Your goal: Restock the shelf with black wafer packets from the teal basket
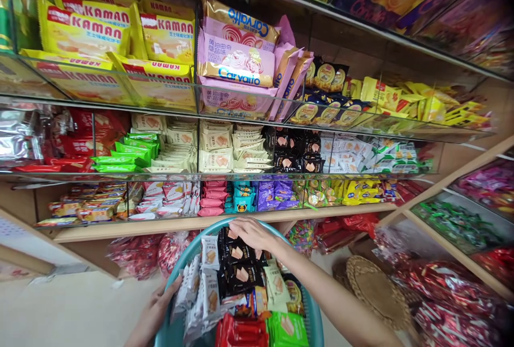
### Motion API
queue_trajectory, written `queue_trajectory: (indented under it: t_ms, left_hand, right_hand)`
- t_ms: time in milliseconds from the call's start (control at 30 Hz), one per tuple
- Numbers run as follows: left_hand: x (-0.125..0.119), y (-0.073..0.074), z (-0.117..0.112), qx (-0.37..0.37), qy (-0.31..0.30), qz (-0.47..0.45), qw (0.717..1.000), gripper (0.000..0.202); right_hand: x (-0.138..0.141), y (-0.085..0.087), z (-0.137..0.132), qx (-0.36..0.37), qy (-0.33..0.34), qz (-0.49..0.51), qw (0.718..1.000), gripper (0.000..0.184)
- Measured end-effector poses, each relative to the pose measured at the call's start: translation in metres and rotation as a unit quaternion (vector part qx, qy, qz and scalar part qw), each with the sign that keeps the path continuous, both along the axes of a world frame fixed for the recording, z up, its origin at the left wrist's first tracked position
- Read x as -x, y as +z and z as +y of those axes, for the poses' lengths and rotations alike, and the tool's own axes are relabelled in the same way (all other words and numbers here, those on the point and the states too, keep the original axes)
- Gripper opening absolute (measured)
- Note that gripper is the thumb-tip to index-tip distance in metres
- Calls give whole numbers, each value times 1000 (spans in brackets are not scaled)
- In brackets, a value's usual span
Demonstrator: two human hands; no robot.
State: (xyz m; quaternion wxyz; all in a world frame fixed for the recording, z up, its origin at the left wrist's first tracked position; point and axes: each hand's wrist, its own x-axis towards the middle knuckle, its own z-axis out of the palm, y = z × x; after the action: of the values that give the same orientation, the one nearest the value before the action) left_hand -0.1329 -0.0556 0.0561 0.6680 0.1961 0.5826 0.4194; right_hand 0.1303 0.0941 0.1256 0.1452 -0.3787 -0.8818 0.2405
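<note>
So there's a teal basket (317, 317) held low in front of the snack shelves, stuffed with wrapped snacks. The right hand (251, 233) is reaching in over the far rim of the basket, palm down, fingers loosely curled onto the black snack packets (236, 261) stacked at the back of the pile; can't tell if it's actually pinching one or just resting on top. The left hand (155, 312) is on the basket's near-left rim, fingers wrapped around the edge, gripping it. Inside the basket, the white packets (203, 288) sit left of the black ones, with red packets (241, 332) and a green packet (287, 330) at the near side. Right behind the basket is a wooden shelf edge (180, 225), and above that glass shelves with more stuff: black packets (295, 151) of the same look in the middle row, yellow Kaman bags (86, 34) and pink Carvallo bags (236, 60) higher up. A woven mat (375, 288) lies on the floor just right of the basket.
</note>
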Motion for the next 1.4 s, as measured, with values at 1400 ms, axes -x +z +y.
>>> queue_trajectory:
  t_ms: [1400]
  left_hand:
    - [3, -10, 1, 3, -1, -16, 1000, 68]
  right_hand:
    - [-73, -1, -46, 56, -19, -114, 992, 102]
